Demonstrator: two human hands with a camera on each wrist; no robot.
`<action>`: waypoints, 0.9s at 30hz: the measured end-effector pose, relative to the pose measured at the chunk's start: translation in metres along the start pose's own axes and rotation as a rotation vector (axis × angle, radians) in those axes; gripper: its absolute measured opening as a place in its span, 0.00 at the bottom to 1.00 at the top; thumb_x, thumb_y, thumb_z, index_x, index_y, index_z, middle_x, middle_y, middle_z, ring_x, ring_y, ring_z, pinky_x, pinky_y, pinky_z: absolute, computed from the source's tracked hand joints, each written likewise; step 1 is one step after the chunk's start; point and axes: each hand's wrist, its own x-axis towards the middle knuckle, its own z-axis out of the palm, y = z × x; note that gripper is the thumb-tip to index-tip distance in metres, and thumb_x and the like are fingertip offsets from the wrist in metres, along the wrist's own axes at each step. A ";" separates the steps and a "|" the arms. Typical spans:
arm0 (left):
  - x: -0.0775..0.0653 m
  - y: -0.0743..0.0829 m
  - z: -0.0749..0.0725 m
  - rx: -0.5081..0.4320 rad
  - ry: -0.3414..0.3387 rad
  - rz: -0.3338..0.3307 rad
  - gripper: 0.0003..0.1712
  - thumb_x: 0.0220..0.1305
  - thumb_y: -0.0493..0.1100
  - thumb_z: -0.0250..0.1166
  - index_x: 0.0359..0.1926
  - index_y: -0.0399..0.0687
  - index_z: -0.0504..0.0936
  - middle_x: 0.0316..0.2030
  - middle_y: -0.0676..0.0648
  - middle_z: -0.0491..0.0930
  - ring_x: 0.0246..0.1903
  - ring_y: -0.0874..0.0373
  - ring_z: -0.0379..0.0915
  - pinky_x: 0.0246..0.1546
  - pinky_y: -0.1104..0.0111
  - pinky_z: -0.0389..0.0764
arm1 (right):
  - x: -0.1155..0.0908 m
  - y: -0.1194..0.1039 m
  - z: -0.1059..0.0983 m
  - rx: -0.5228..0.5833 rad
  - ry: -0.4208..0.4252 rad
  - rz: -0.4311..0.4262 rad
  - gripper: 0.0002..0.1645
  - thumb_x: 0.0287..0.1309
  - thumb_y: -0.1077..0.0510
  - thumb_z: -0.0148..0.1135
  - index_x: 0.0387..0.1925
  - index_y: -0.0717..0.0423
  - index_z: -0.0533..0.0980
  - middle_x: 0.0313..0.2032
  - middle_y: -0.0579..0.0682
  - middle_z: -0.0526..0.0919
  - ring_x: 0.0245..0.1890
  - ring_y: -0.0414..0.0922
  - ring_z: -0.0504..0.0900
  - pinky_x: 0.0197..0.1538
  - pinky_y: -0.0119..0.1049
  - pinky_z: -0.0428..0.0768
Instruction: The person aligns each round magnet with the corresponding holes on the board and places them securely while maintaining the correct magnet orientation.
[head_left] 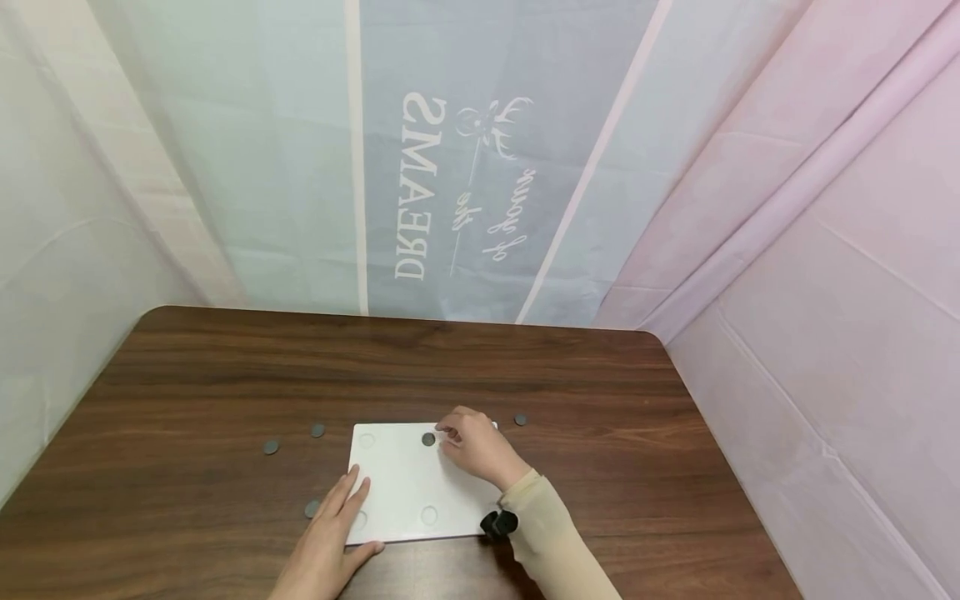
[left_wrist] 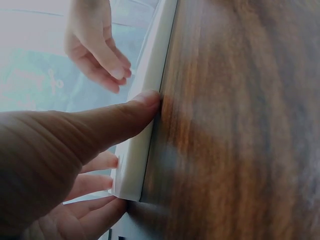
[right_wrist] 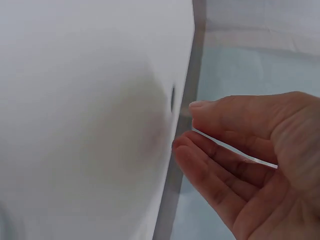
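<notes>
A white board (head_left: 397,483) with shallow round recesses lies on the brown table. One dark disc (head_left: 428,438) sits at its far edge, near the middle. My right hand (head_left: 476,446) hovers just right of that disc, with a gap between thumb and fingers and nothing in it; the right wrist view shows the disc (right_wrist: 173,99) edge-on, just past the fingertips. My left hand (head_left: 326,533) rests at the board's near left corner, fingers along the left side. Its thumb (left_wrist: 145,100) presses the front edge of the board (left_wrist: 132,170).
Two loose dark discs, one (head_left: 271,447) farther left than the other (head_left: 318,430), lie left of the board. Another disc (head_left: 312,509) lies beside my left fingers, and one (head_left: 521,420) beyond the far right corner. Printed cloth (head_left: 472,183) hangs behind the table (head_left: 600,392).
</notes>
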 end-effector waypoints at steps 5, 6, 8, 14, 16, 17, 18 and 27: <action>0.000 0.000 -0.001 0.007 -0.006 -0.002 0.43 0.42 0.49 0.75 0.60 0.37 0.70 0.67 0.39 0.60 0.65 0.39 0.57 0.55 0.47 0.72 | -0.008 0.007 -0.007 0.003 0.039 0.014 0.12 0.54 0.62 0.63 0.41 0.59 0.80 0.38 0.50 0.81 0.36 0.42 0.81 0.37 0.27 0.80; 0.000 0.000 -0.001 0.008 -0.008 -0.004 0.44 0.42 0.49 0.75 0.60 0.37 0.70 0.67 0.39 0.60 0.65 0.39 0.57 0.55 0.47 0.72 | -0.009 0.009 -0.008 0.001 0.043 0.016 0.12 0.54 0.61 0.63 0.42 0.59 0.80 0.38 0.50 0.81 0.36 0.42 0.81 0.37 0.27 0.80; 0.000 0.000 -0.001 0.011 -0.008 -0.005 0.44 0.42 0.49 0.75 0.60 0.37 0.70 0.67 0.39 0.60 0.65 0.39 0.57 0.55 0.47 0.72 | -0.011 0.011 -0.008 -0.006 0.050 0.021 0.12 0.54 0.61 0.62 0.42 0.58 0.80 0.38 0.50 0.81 0.36 0.43 0.81 0.37 0.28 0.80; 0.000 0.000 -0.001 0.006 -0.001 -0.007 0.44 0.41 0.49 0.75 0.60 0.37 0.70 0.67 0.38 0.60 0.64 0.39 0.57 0.54 0.46 0.72 | -0.017 0.020 -0.009 -0.040 0.087 0.055 0.11 0.55 0.60 0.62 0.41 0.57 0.81 0.38 0.50 0.81 0.37 0.43 0.81 0.36 0.29 0.80; -0.001 0.000 -0.001 0.007 -0.004 -0.009 0.44 0.41 0.49 0.75 0.60 0.37 0.70 0.67 0.38 0.60 0.64 0.39 0.57 0.54 0.46 0.72 | -0.018 0.024 -0.008 -0.056 0.100 0.062 0.11 0.56 0.60 0.61 0.41 0.57 0.81 0.38 0.49 0.81 0.37 0.43 0.82 0.36 0.30 0.80; -0.001 0.000 -0.001 0.006 -0.005 -0.011 0.44 0.41 0.49 0.75 0.60 0.37 0.70 0.67 0.38 0.60 0.64 0.38 0.57 0.53 0.45 0.72 | -0.018 0.026 -0.009 -0.064 0.107 0.065 0.11 0.55 0.60 0.61 0.41 0.57 0.81 0.37 0.49 0.81 0.37 0.43 0.82 0.36 0.30 0.81; -0.001 0.000 -0.001 0.004 -0.008 -0.013 0.44 0.42 0.49 0.75 0.60 0.37 0.70 0.67 0.38 0.60 0.64 0.38 0.57 0.54 0.45 0.72 | -0.019 0.027 -0.008 -0.070 0.114 0.069 0.10 0.55 0.60 0.61 0.40 0.57 0.81 0.37 0.49 0.81 0.37 0.43 0.82 0.35 0.30 0.81; 0.001 0.000 0.000 0.000 -0.019 -0.021 0.44 0.42 0.49 0.75 0.61 0.37 0.69 0.67 0.38 0.58 0.65 0.38 0.56 0.54 0.45 0.71 | -0.027 0.039 -0.014 -0.046 0.150 0.132 0.09 0.55 0.64 0.61 0.39 0.58 0.81 0.34 0.49 0.80 0.30 0.39 0.78 0.29 0.26 0.76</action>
